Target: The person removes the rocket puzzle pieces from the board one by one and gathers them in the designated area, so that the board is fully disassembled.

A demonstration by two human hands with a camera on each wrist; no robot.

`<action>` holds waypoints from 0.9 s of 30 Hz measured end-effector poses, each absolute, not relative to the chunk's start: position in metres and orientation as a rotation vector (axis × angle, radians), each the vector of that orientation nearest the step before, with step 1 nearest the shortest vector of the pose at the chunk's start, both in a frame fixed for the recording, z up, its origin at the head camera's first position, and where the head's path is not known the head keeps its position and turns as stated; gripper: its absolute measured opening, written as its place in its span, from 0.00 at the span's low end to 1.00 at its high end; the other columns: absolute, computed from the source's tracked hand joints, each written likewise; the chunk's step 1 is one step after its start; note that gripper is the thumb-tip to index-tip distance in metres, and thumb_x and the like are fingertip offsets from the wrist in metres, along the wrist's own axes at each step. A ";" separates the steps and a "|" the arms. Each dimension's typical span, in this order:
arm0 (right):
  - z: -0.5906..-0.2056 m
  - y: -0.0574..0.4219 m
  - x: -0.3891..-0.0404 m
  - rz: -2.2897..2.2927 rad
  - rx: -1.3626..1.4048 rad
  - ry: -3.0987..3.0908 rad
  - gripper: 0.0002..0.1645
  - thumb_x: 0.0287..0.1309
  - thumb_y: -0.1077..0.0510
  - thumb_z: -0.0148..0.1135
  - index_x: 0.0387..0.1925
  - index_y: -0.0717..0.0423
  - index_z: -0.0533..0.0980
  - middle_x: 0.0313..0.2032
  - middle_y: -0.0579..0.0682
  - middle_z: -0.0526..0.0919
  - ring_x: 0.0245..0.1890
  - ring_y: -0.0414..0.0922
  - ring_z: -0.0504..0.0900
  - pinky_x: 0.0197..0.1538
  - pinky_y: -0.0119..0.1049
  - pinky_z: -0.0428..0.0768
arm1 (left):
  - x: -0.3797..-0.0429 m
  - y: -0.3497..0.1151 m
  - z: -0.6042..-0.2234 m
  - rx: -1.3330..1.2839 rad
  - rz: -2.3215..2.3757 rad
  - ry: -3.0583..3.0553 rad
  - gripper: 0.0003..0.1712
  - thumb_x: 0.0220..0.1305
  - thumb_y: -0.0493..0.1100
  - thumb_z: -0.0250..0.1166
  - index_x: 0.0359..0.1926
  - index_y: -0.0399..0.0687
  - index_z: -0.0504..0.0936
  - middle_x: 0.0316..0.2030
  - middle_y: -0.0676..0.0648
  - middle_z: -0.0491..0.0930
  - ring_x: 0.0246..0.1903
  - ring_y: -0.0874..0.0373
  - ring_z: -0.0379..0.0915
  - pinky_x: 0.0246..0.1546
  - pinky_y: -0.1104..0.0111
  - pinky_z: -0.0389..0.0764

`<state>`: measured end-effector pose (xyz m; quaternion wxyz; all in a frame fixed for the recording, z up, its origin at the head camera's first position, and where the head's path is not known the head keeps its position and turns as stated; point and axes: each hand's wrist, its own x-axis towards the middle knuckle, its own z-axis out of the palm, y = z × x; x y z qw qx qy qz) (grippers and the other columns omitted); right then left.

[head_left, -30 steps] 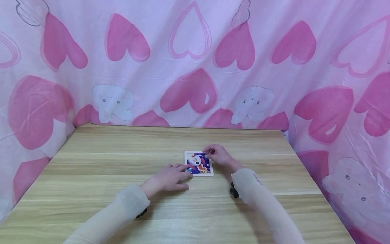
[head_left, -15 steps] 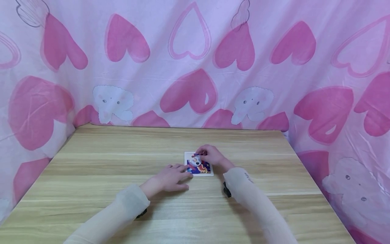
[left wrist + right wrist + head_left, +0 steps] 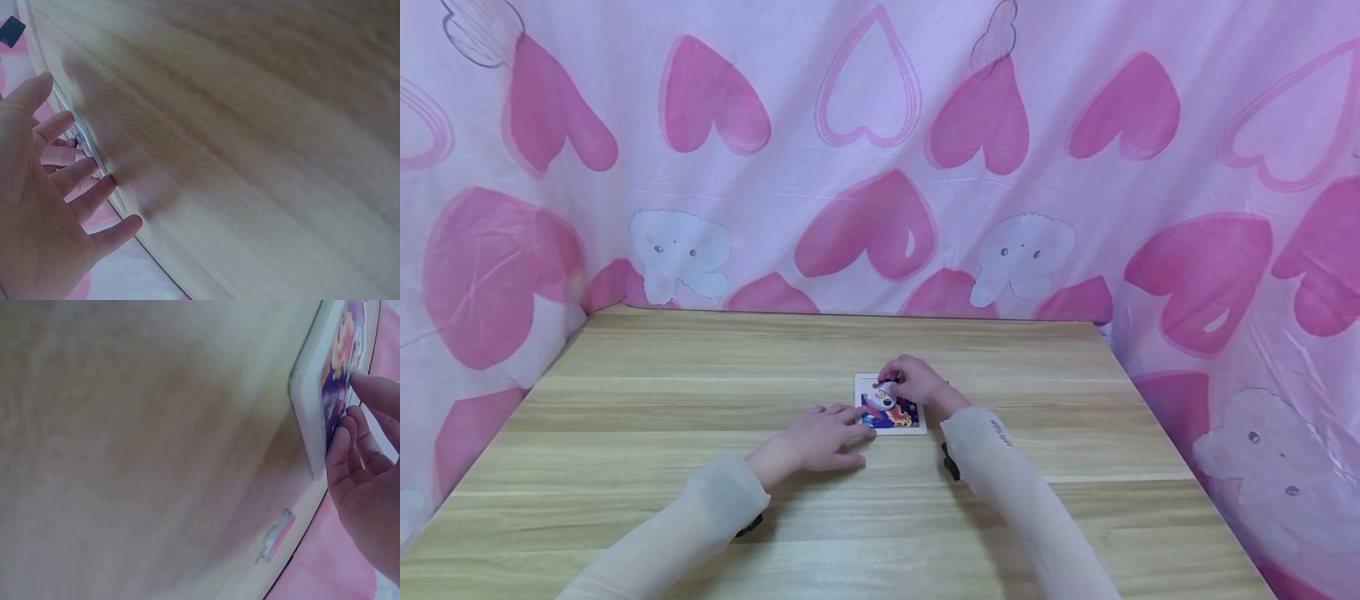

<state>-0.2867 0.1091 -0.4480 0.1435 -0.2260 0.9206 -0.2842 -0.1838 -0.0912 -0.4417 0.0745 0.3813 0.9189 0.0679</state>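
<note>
A small jigsaw puzzle (image 3: 891,419) with a white frame and a blue, red and orange cartoon picture lies on the wooden table. Part of its upper left is bare white. My left hand (image 3: 816,437) rests at its left edge, fingers spread and fairly straight; in the left wrist view the fingertips meet the frame's side. At the puzzle's top, my right hand (image 3: 919,382) pinches a small dark puzzle piece (image 3: 888,381) between thumb and fingers. In the right wrist view those fingertips lie on the picture and mostly hide the piece.
A loose puzzle piece (image 3: 275,536) lies on the table beside the frame in the right wrist view. The wooden table (image 3: 700,358) ends at a pink curtain (image 3: 775,183) with hearts, which hangs behind and at both sides.
My right hand has moved left across the puzzle's top with the small piece, from the upper right corner toward the middle. The left hand has stayed in place.
</note>
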 end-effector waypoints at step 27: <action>-0.438 0.102 -0.292 -0.551 -0.725 2.681 0.14 0.47 0.65 0.62 0.35 0.46 0.76 0.32 0.46 0.71 0.35 0.43 0.69 0.43 0.38 0.68 | -0.201 -0.071 -0.447 1.094 -0.014 2.863 0.38 0.56 0.69 0.46 0.63 0.54 0.63 0.57 0.45 0.62 0.55 0.48 0.58 0.52 0.53 0.60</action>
